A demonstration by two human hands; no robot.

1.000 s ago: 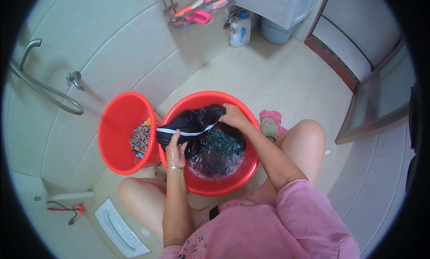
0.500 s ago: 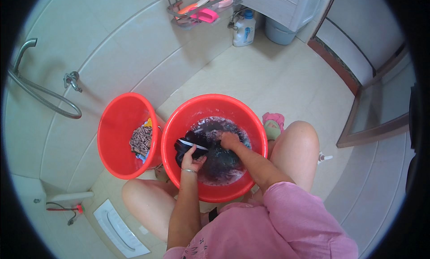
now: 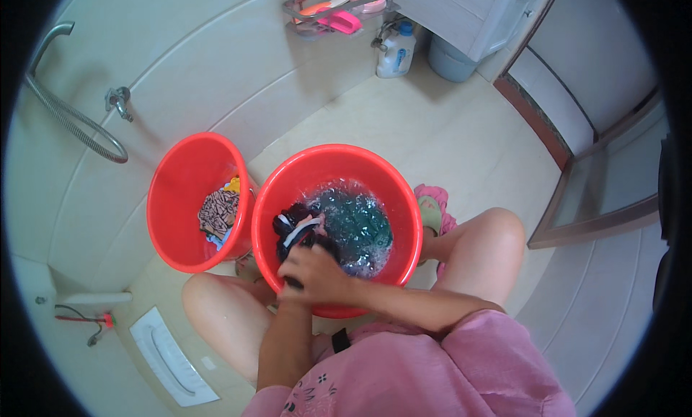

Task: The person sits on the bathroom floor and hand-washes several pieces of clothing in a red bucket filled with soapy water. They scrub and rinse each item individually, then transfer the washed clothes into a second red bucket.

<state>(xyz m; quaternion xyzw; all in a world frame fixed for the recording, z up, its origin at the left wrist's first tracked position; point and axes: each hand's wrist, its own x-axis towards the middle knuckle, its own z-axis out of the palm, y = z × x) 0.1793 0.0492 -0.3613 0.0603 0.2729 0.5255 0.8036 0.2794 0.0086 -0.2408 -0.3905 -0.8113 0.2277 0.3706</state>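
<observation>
**Black garment [image 3: 328, 245] bunched at the near-left side of a red basin [image 3: 324, 165]**

The right hand [image 3: 315, 273] reaches across the body and lies over the left, its fingers curled round a dark fold of the garment. The left hand [image 3: 290, 294] is mostly covered by it, so I cannot tell how its fingers stand. The garment lies under and just beyond the knuckles, inside the basin, its pale stripe [image 3: 303, 232] uppermost.

Handling it well, I judge, calls for a full-palm grip on the thick of the bunch, with the wrists free of each other — crossed this tightly, they may lose leverage. Keeping the cloth low, inside the rim, should let drips fall back into the dark, bubbly water [image 3: 360, 226] rather than onto the floor [image 3: 360, 121].

Just left of the basin stands a tilted-looking red bucket [image 3: 169, 222] — patterned cloth [image 3: 218, 214] lies inside. To the right is a green slipper [image 3: 430, 213], with pink cloth [image 3: 448, 221] beside it. A white bottle [image 3: 395, 59] stands farther off, by the wall.
</observation>
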